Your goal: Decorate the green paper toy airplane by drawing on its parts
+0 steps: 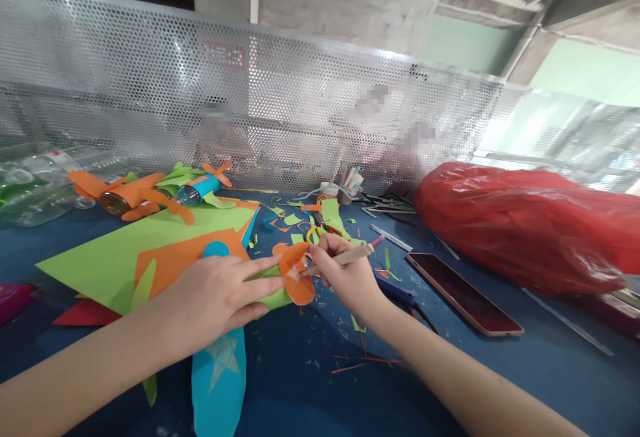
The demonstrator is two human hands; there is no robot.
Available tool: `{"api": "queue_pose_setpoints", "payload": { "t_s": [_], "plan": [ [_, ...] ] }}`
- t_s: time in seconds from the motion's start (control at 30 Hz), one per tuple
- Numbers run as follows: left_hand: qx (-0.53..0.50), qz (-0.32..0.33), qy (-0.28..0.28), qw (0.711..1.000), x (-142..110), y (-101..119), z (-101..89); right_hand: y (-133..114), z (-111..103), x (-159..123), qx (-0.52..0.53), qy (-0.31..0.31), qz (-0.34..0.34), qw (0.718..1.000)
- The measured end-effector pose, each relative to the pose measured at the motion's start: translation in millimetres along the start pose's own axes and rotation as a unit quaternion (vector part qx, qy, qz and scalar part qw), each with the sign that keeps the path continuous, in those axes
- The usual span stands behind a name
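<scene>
Pinching a pale pen (353,254) in closed fingertips, the right hand (346,276) is meeting the orange propeller (301,292) from its right, mid-table (285,384), well short of the far edge. Leftward from it, the green body (277,300) is running under the left hand (213,298), whose fingers are spreading slightly; its thumb is hiding, so I'm not telling whether it's gripping. The pen's tip is blurring.

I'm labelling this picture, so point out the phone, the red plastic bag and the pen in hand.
Phone (463,294): head view, middle of its screen.
Red plastic bag (510,227): head view, bulging front.
Pen (354,254): head view, upper barrel.
</scene>
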State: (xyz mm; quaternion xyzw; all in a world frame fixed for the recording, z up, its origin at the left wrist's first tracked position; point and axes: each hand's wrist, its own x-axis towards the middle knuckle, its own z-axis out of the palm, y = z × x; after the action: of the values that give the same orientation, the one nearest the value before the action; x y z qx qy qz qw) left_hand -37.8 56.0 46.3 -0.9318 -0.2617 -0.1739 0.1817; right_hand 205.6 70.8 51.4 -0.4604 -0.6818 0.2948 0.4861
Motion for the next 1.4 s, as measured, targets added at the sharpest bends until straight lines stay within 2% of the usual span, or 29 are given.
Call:
{"api": "queue_pose_setpoints", "payload": {
  "t_s": [0.47, 0.93, 1.17, 1.4],
  "plan": [
    [0.003, -0.008, -0.024, 1.0, -0.6, 0.6, -0.2, -2.0, -0.2, -0.2, 0.015, -0.006, -0.002, 1.0],
    [-0.019, -0.009, -0.023, 1.0, -0.7, -0.5, -0.1, -1.2, -0.4, 0.8, 0.031, 0.012, -0.004, 0.999],
    [-0.017, -0.005, -0.005, 1.0, -1.6, -0.8, 3.3, -1.4, 0.7, 0.7, 0.034, 0.007, -0.004, 0.999],
    [-0.02, -0.01, -0.014, 1.0, -1.2, 0.0, 2.1, -1.7, 0.5, 0.7, 0.024, 0.005, 0.005, 1.0]
  ]
}}
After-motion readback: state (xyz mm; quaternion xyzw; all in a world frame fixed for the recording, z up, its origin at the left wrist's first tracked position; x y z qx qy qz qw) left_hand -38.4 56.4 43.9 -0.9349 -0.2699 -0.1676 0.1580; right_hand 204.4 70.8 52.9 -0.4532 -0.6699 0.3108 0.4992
